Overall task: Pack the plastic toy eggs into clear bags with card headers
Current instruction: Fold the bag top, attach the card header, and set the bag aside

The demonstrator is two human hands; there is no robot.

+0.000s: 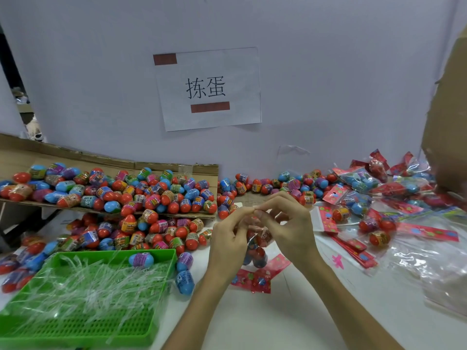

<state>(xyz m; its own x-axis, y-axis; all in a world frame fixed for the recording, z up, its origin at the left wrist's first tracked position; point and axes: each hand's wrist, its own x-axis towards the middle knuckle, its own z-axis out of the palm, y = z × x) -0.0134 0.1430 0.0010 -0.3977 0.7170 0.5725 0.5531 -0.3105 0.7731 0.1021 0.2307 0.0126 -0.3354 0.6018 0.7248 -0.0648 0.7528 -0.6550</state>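
Observation:
A clear bag (pixel 256 251) with red and blue toy eggs inside hangs in front of me above the white table, its red card header (pixel 255 277) at the lower end. My left hand (pixel 231 238) and my right hand (pixel 290 223) pinch the bag's upper edge together, fingertips meeting at the top. Loose eggs (pixel 151 198) lie heaped on the left, on and under a sheet of cardboard. Filled bags (pixel 361 183) lie at the right.
A green plastic basket (pixel 83 322) full of clear strips stands at the front left, with a blue egg (pixel 141 259) in it. Flat unfilled bags with red headers (pixel 353 246) lie right of my hands. A brown carton (pixel 447 117) rises at the far right. A paper sign (pixel 207 88) hangs on the wall.

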